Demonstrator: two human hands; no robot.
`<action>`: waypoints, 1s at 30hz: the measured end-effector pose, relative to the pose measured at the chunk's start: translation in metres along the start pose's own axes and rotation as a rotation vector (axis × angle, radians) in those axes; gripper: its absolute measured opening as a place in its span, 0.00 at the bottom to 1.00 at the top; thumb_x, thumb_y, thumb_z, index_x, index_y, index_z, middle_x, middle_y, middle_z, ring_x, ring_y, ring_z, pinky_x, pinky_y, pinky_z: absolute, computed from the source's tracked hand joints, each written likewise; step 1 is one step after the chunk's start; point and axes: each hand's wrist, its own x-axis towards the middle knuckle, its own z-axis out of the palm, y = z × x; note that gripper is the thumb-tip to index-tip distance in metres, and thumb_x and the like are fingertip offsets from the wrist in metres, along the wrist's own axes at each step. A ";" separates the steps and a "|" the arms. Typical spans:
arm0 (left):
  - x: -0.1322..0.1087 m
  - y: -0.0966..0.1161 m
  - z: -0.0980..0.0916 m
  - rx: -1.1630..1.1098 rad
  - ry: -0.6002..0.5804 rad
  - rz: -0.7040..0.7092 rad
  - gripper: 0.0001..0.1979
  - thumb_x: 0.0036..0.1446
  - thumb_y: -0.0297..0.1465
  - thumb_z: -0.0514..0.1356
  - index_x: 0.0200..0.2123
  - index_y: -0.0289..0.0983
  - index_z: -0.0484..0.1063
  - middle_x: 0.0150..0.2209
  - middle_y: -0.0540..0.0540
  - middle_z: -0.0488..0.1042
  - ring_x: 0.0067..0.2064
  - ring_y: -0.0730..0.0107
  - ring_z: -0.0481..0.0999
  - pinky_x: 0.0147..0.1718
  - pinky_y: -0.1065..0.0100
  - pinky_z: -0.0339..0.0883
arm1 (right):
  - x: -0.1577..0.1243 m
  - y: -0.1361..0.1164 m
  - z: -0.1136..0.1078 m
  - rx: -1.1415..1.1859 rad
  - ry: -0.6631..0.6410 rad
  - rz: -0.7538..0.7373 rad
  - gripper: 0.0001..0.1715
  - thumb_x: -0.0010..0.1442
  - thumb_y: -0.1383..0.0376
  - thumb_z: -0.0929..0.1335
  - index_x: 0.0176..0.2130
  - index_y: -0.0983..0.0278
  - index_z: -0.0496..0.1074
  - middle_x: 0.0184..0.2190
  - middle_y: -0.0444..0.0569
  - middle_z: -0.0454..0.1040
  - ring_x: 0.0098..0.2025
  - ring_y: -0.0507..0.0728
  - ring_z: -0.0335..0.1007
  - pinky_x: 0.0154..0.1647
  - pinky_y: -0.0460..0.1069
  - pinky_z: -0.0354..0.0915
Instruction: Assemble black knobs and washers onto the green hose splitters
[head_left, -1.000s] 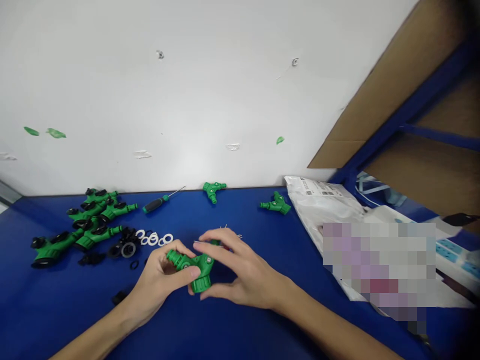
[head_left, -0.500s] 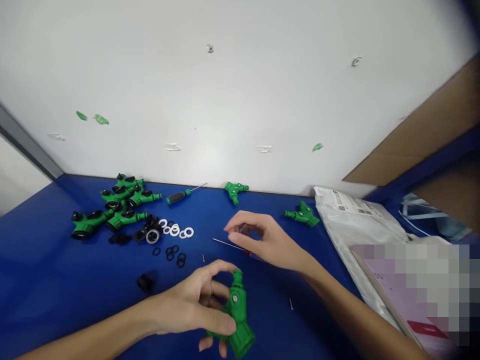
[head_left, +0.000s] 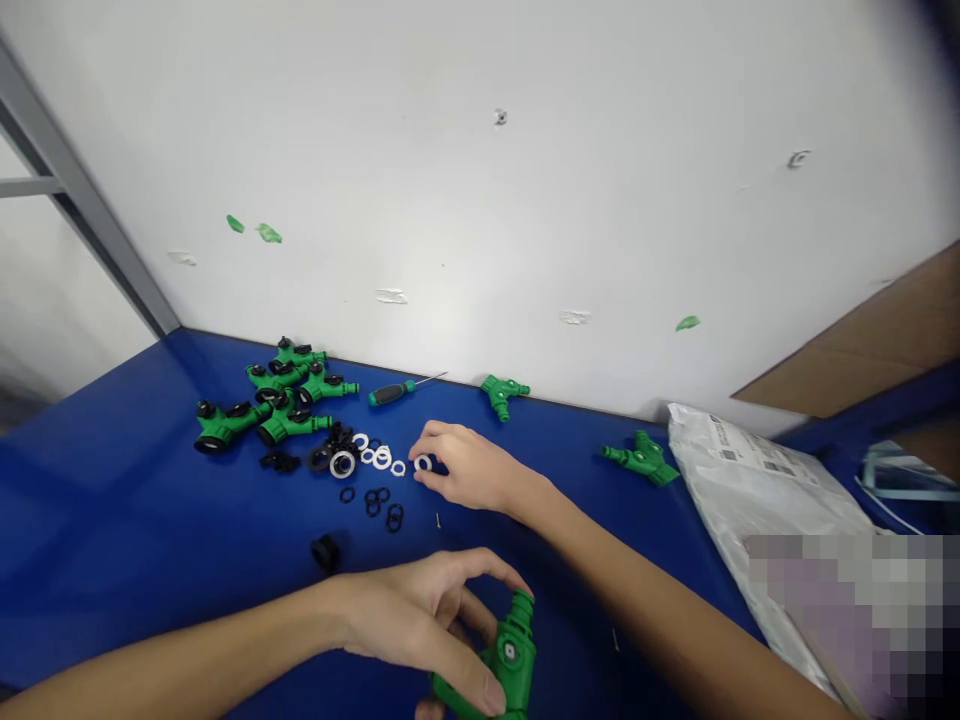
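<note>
A green Y-shaped hose connector [head_left: 517, 655] is in my left hand [head_left: 427, 625], whose fingers and thumb wrap round it at the bottom of the view. The connector's narrow ribbed end points up, and its lower part runs out of the picture. Beyond it, my right hand [head_left: 469, 465] pinches a white ring washer [head_left: 423, 463] between thumb and fingertips at the table surface. More white ring washers [head_left: 382, 458] lie just left of these fingers. Several thin black rings [head_left: 373, 502] are spread nearer to me, with a small screw [head_left: 439, 521] to their right.
Green connectors with black fittings [head_left: 289, 420] are piled at the left, beside loose black parts [head_left: 319, 458]. A green-grey screwdriver [head_left: 394, 392] and a bare green connector [head_left: 504, 394] lie by the wall. Another connector [head_left: 641, 458] is near a plastic bag [head_left: 720, 490]. A black cap [head_left: 325, 552] sits front left.
My right hand has moved left to the white washers and closed on one. The red-handled screwdriver is now hidden. My left hand keeps the connector. The view has shifted.
</note>
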 end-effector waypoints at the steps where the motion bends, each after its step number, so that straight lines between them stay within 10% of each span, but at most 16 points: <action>1: 0.000 0.000 -0.001 -0.003 -0.003 0.001 0.44 0.29 0.19 0.78 0.51 0.42 0.66 0.30 0.52 0.78 0.21 0.75 0.75 0.11 0.80 0.63 | -0.002 -0.001 -0.001 -0.010 0.009 0.009 0.13 0.61 0.69 0.70 0.47 0.66 0.77 0.45 0.56 0.74 0.45 0.63 0.72 0.46 0.56 0.66; 12: -0.006 0.001 0.004 -0.003 -0.019 0.083 0.36 0.43 0.28 0.75 0.53 0.42 0.62 0.33 0.50 0.76 0.19 0.74 0.76 0.12 0.80 0.56 | 0.006 -0.010 0.005 0.215 0.133 -0.038 0.05 0.55 0.73 0.73 0.33 0.64 0.74 0.29 0.45 0.73 0.34 0.54 0.69 0.36 0.48 0.65; 19: -0.009 0.007 0.010 -0.072 0.169 0.295 0.32 0.54 0.28 0.67 0.59 0.44 0.58 0.32 0.50 0.74 0.24 0.69 0.79 0.16 0.77 0.64 | -0.070 0.006 -0.005 0.524 0.443 0.095 0.09 0.63 0.62 0.69 0.33 0.65 0.71 0.28 0.46 0.74 0.28 0.51 0.69 0.30 0.47 0.69; 24: -0.011 0.010 0.010 -0.098 0.277 0.401 0.20 0.62 0.34 0.61 0.55 0.43 0.63 0.30 0.50 0.71 0.22 0.75 0.72 0.15 0.79 0.53 | -0.119 0.013 0.013 0.920 0.720 0.307 0.13 0.50 0.59 0.78 0.29 0.64 0.76 0.25 0.46 0.75 0.26 0.53 0.72 0.27 0.47 0.71; 30: -0.012 0.006 0.011 -0.076 0.306 0.411 0.25 0.56 0.38 0.68 0.54 0.45 0.65 0.30 0.54 0.66 0.20 0.85 0.61 0.17 0.78 0.49 | -0.125 -0.011 0.020 1.095 0.771 0.163 0.05 0.52 0.68 0.77 0.30 0.61 0.79 0.28 0.46 0.77 0.28 0.51 0.74 0.29 0.46 0.73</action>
